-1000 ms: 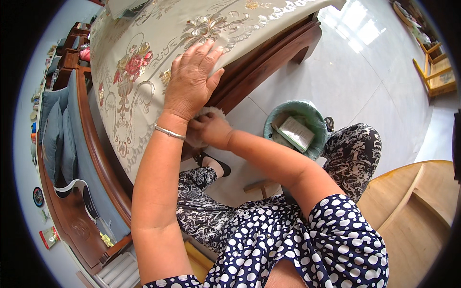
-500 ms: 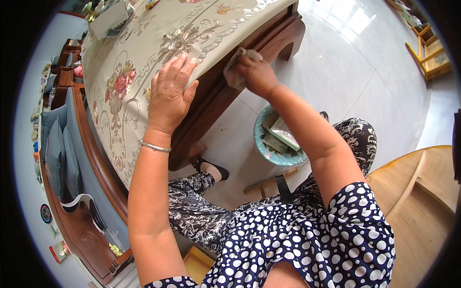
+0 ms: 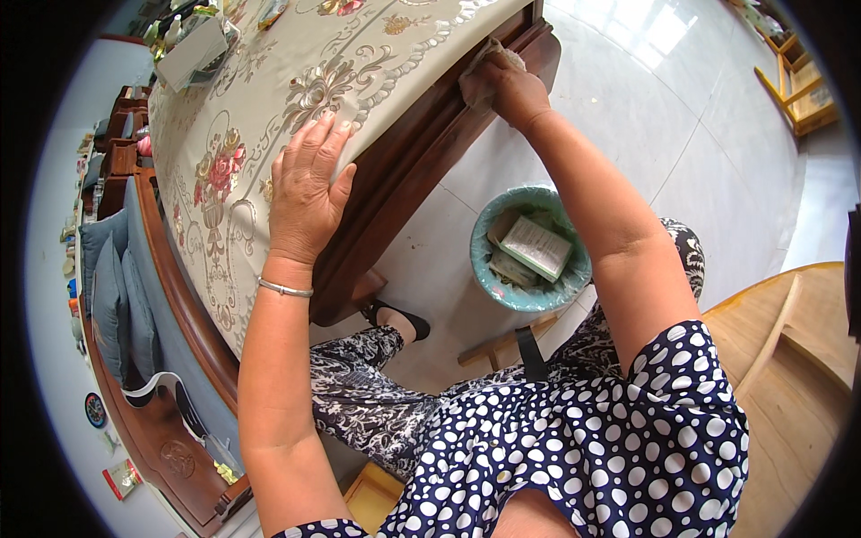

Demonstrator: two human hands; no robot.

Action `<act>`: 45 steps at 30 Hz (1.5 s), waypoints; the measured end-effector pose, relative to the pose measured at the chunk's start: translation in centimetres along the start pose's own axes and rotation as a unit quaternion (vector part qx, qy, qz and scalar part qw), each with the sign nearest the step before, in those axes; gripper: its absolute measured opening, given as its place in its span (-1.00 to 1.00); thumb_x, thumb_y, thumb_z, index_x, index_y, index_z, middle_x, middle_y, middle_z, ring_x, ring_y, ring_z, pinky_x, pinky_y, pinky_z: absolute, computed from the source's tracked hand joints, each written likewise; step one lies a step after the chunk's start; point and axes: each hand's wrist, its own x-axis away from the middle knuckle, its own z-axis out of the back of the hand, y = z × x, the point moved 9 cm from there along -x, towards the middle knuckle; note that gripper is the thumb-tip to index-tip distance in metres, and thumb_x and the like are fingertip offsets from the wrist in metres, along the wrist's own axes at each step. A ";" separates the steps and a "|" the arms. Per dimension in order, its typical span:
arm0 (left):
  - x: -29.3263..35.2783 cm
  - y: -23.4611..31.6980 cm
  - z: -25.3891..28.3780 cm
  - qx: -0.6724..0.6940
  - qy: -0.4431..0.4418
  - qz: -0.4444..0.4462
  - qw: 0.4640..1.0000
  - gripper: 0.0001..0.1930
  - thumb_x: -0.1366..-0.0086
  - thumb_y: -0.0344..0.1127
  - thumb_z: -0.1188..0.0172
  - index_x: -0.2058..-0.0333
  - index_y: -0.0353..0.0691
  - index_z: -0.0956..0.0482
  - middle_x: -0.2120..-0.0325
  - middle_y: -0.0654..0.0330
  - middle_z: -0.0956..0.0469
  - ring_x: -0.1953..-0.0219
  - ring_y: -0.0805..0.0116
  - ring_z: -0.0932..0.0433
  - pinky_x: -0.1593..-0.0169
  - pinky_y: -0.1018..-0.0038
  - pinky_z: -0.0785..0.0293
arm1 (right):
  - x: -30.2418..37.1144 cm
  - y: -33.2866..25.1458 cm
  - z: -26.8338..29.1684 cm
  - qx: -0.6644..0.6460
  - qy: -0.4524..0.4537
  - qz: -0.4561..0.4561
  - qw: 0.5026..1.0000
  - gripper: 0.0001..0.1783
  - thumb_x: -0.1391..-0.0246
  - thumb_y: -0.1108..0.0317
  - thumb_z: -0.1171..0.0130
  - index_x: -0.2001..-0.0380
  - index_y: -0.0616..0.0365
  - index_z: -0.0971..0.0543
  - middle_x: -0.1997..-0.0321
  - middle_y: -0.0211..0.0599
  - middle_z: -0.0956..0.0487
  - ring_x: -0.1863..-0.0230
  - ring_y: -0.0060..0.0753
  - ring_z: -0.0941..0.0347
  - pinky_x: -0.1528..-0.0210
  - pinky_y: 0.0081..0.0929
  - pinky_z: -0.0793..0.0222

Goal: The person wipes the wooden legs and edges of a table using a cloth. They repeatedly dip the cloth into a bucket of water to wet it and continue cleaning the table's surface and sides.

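Note:
My left hand [image 3: 309, 193] lies flat, fingers stretched, on the patterned cream tablecloth [image 3: 260, 108] close to the table's edge. With my right hand [image 3: 518, 88] I press a crumpled greyish-brown cloth [image 3: 480, 76] against the dark wooden side of the table [image 3: 430, 134], toward its far corner. The fingers are closed over the cloth, and part of it shows beyond them. A silver bangle sits on my left wrist.
Below my right forearm a teal-lined bin [image 3: 484, 260] holds a white-and-green box [image 3: 536, 247]. A wooden sofa with blue-grey cushions [image 3: 108, 296] runs along the left. A round wooden tabletop [image 3: 780, 359] is at the lower right, a yellow wooden chair [image 3: 794, 90] at the far right.
My right hand has slid the cloth along the table's side, farther away and to the right. The left hand stays in nearly the same place on the tablecloth.

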 end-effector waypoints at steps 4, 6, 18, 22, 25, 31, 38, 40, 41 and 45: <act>0.2 -0.2 -0.1 0.002 0.004 -0.001 1.000 -0.57 -0.37 -0.10 0.03 -0.18 -0.03 -0.37 -0.20 0.22 -0.32 -0.25 0.18 -0.24 -0.26 0.26 -0.12 | 0.8 -0.4 -0.5 -0.031 0.048 -0.046 0.997 -0.66 -0.05 0.37 -0.01 0.08 -0.21 -0.53 -0.11 -0.49 -0.44 -0.02 -0.17 -0.48 0.08 -0.26 -0.48; 0.2 -0.2 -0.1 0.004 0.006 -0.002 1.000 -0.56 -0.36 -0.11 0.02 -0.18 -0.04 -0.37 -0.20 0.22 -0.32 -0.25 0.18 -0.24 -0.26 0.26 -0.12 | 1.2 -1.2 -0.8 -0.031 0.043 -0.061 0.997 -0.65 0.00 0.42 -0.06 0.10 -0.17 -0.52 -0.08 -0.45 -0.43 -0.01 -0.12 -0.46 0.09 -0.25 -0.46; 0.2 -0.1 0.2 0.010 0.010 0.006 1.000 -0.56 -0.35 -0.12 0.00 -0.18 -0.02 -0.37 -0.20 0.23 -0.32 -0.25 0.20 -0.24 -0.25 0.28 -0.12 | 6.2 -12.4 -3.7 -0.024 -0.024 0.084 0.996 -0.76 0.06 0.41 -0.04 0.28 -0.03 -0.59 0.11 -0.30 -0.44 0.16 -0.20 -0.48 0.13 -0.32 -0.45; 0.2 0.0 0.1 0.008 0.017 0.000 1.000 -0.56 -0.34 -0.12 -0.01 -0.17 -0.03 -0.37 -0.20 0.22 -0.32 -0.25 0.20 -0.24 -0.24 0.27 -0.12 | 8.9 -17.5 -5.1 -0.035 -0.039 0.135 0.990 -0.75 0.10 0.39 -0.06 0.29 -0.05 -0.60 0.11 -0.28 -0.44 0.19 -0.21 -0.46 0.17 -0.31 -0.44; 0.3 -0.1 0.1 0.004 0.022 -0.004 1.000 -0.56 -0.33 -0.13 -0.02 -0.16 -0.03 -0.37 -0.20 0.21 -0.32 -0.25 0.20 -0.24 -0.24 0.27 -0.13 | 11.1 -21.4 -5.7 -0.055 -0.055 0.178 0.981 -0.72 0.12 0.36 -0.08 0.26 -0.05 -0.61 0.07 -0.25 -0.44 0.18 -0.22 -0.46 0.19 -0.28 -0.42; 0.2 0.0 0.2 -0.002 0.033 -0.006 0.999 -0.56 -0.30 -0.12 -0.05 -0.14 0.00 -0.38 -0.18 0.22 -0.33 -0.22 0.20 -0.26 -0.21 0.26 -0.17 | 14.9 -29.2 -7.9 -0.053 -0.110 0.257 0.959 -0.60 0.15 0.28 -0.13 0.13 -0.07 -0.59 -0.02 -0.16 -0.42 0.08 -0.17 -0.46 0.13 -0.24 -0.39; 0.4 -0.3 0.4 0.006 0.019 0.000 1.000 -0.56 -0.33 -0.13 -0.01 -0.16 -0.02 -0.37 -0.20 0.21 -0.32 -0.24 0.18 -0.25 -0.24 0.26 -0.14 | 14.6 -27.9 -6.8 -0.142 -0.055 0.299 0.942 -0.62 0.11 0.22 -0.12 0.13 -0.18 -0.59 -0.02 -0.40 -0.44 0.05 -0.24 -0.46 0.05 -0.20 -0.38; 0.4 -0.4 0.1 0.007 0.020 0.000 1.000 -0.56 -0.34 -0.12 0.00 -0.17 -0.02 -0.37 -0.20 0.21 -0.32 -0.24 0.18 -0.25 -0.24 0.27 -0.13 | 12.9 -24.5 -6.3 -0.096 -0.051 0.276 0.955 -0.64 0.09 0.23 -0.10 0.14 -0.19 -0.60 -0.02 -0.46 -0.44 0.05 -0.27 -0.46 0.04 -0.19 -0.38; 0.6 -0.4 0.1 0.007 0.019 0.001 1.000 -0.56 -0.34 -0.11 0.00 -0.17 -0.02 -0.37 -0.20 0.21 -0.32 -0.24 0.17 -0.25 -0.24 0.27 -0.13 | 12.1 -22.9 -5.9 -0.075 -0.049 0.264 0.960 -0.65 0.08 0.24 -0.09 0.15 -0.20 -0.61 -0.02 -0.49 -0.44 0.05 -0.28 -0.46 0.03 -0.18 -0.38; 0.1 -0.2 -0.2 0.006 0.009 0.001 1.000 -0.57 -0.36 -0.10 0.03 -0.17 -0.03 -0.37 -0.20 0.21 -0.32 -0.24 0.18 -0.25 -0.25 0.26 -0.13 | 8.9 -15.7 -4.2 -0.033 -0.028 0.207 0.977 -0.71 0.02 0.30 -0.05 0.20 -0.20 -0.62 -0.03 -0.51 -0.42 -0.01 -0.31 -0.42 0.00 -0.16 -0.37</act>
